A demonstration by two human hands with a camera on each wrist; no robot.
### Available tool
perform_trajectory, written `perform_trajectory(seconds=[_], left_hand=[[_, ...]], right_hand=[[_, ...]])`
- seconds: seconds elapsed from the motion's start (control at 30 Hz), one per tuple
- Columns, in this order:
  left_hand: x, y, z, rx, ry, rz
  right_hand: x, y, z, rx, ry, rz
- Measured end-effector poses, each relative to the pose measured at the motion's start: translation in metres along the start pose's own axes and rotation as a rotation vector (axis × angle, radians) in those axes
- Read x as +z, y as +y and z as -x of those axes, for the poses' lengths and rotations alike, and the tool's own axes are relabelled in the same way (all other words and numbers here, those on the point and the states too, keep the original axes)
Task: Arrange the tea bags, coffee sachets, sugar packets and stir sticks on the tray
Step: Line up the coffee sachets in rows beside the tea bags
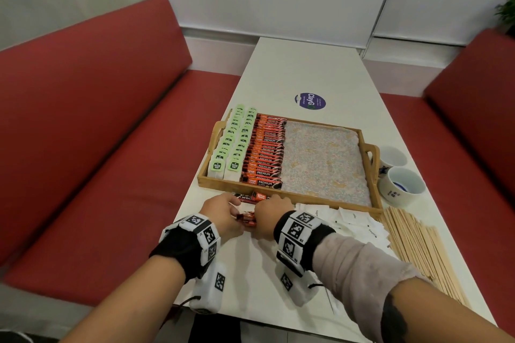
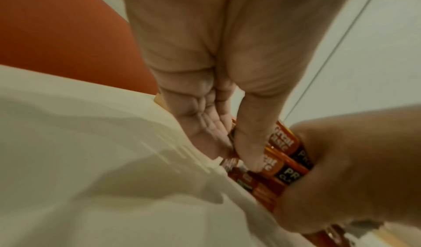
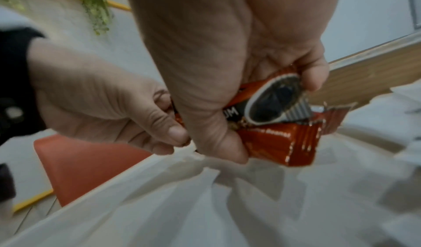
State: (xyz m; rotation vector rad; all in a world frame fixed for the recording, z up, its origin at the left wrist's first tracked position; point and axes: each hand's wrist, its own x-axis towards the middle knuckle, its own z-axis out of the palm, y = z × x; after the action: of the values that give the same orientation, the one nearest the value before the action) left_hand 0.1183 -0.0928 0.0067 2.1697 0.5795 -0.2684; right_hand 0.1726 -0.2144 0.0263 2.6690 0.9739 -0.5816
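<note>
We grip a small stack of coffee sachets point(image 3: 271, 124) between our left hand point(image 1: 223, 213) and right hand point(image 1: 271, 210), near the surface's point(image 1: 301, 69) front edge, beside the tray point(image 1: 373, 156).

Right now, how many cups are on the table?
2. Both cups stand on the table just right of the tray: the far cup by the tray's right handle, the near cup directly in front of it. No others show.

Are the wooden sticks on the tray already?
No, the stir sticks lie on the table, outside the tray, near its right corner.
</note>
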Motion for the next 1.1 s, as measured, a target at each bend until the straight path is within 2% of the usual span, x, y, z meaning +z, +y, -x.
perform_trajectory(seconds=[0.07, 0.13, 0.27, 0.37, 0.43, 0.53, 0.7, 0.8, 1.0, 1.1], left_hand=[[-0.006, -0.001, 0.001, 0.007, 0.017, 0.120], [-0.011, 0.001, 0.004, 0.031, 0.020, 0.273], [-0.017, 0.018, 0.014, 0.052, -0.155, 0.521], [-0.012, 0.033, 0.013, 0.058, -0.258, 0.602], [-0.010, 0.044, 0.008, 0.060, -0.259, 0.762], [-0.012, 0.060, -0.003, 0.024, -0.226, 0.999], [-0.013, 0.077, -0.023, -0.029, -0.103, 1.098], [-0.012, 0.080, -0.033, -0.050, -0.042, 1.170], [-0.021, 0.079, -0.051, -0.095, -0.048, 1.097], [-0.025, 0.079, -0.060, -0.027, -0.052, 1.118]], right_hand=[[-0.008, 0.006, 0.002, 0.003, 0.024, -0.083], [-0.016, 0.014, 0.002, 0.002, 0.055, -0.293], [-0.034, 0.021, 0.001, -0.022, 0.205, -0.608], [-0.048, 0.019, 0.002, -0.071, 0.288, -0.620], [-0.050, 0.016, -0.003, -0.092, 0.326, -0.593], [-0.053, 0.010, -0.010, -0.047, 0.359, -0.592], [-0.059, 0.017, -0.006, -0.039, 0.446, -0.709], [-0.062, 0.023, -0.007, -0.078, 0.422, -0.730], [-0.066, 0.039, -0.014, -0.162, 0.330, -0.915], [-0.071, 0.049, -0.021, -0.196, 0.334, -0.907]])
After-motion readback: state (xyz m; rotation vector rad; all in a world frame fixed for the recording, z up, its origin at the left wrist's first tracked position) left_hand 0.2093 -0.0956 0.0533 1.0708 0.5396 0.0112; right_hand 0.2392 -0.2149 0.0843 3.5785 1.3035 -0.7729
